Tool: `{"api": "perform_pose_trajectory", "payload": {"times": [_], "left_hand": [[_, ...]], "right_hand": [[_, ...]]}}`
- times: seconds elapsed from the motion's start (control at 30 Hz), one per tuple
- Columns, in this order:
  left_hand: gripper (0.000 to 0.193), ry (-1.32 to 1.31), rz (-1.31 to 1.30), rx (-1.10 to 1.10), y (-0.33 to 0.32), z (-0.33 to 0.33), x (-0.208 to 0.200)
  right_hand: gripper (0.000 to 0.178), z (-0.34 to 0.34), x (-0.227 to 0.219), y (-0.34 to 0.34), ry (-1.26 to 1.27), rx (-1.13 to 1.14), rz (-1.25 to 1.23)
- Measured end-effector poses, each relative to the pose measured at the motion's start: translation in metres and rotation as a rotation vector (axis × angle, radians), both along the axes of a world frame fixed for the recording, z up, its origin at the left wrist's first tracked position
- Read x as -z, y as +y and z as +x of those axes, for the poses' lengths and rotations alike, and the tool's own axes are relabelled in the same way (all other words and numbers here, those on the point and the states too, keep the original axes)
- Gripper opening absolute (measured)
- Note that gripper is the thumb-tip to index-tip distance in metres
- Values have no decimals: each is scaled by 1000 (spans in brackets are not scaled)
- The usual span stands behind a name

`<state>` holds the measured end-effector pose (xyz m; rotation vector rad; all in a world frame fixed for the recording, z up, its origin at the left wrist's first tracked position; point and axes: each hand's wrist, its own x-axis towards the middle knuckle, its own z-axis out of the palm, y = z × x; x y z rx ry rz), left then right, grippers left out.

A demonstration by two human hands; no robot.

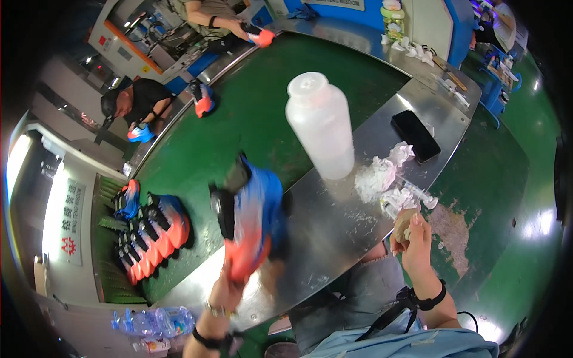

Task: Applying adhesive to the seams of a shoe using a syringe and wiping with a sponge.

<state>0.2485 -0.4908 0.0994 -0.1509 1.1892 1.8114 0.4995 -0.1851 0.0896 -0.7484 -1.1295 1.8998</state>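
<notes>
My left hand [227, 291] is closed around the orange toe of a sneaker [258, 200], whose upper fades from orange to blue. The sneaker is tilted up over the metal edge of the bench and is slightly blurred. In my right hand [418, 247] a rough brownish lump [403, 225] is gripped between thumb and fingers; its exact kind cannot be made out. Close to that hand lie crumpled white paper [375, 179] and a clear syringe [419, 194] on the metal ledge [316, 232].
A large white plastic bottle [322, 128] stands ahead, with a black phone [416, 136] to its right. Several matching sneakers [156, 238] line the left of the green belt [239, 128]. Across it, one person [146, 98] handles a shoe; another person's hand [230, 25] holds one too.
</notes>
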Motion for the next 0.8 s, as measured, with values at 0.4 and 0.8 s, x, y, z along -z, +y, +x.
{"api": "perform_pose_trajectory", "payload": {"times": [0.4,0.8], "left_hand": [[25,799,-582,-315,-165,109,-10],[55,1635,280,42,54,47,-87]], "right_hand": [[36,-25,29,-2,-127,43,140],[56,-10,-87,-63,580,-679,339]]}}
